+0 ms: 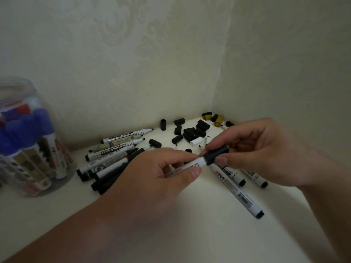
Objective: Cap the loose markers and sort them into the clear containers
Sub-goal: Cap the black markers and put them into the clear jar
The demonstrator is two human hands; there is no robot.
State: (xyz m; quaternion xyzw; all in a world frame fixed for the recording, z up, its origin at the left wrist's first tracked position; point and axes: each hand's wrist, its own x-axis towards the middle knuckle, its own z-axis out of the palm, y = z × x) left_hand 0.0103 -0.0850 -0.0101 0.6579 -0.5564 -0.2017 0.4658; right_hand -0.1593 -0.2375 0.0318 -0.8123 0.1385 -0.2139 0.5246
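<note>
The left hand (171,168) holds a white marker (197,162). The right hand (252,149) pinches a black cap (217,154) onto its tip. Next, I think, push it tight, then drop it in the clear jar (32,145).

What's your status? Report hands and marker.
Left hand grips white marker. Right hand pinches black cap on its end. Loose caps, uncapped markers beyond; nothing in the way.

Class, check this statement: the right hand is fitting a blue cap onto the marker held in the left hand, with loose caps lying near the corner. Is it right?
Not quite: the cap is black, not blue. In the head view the right hand pinches that cap on the marker held in the left hand, with loose caps near the corner.
</note>
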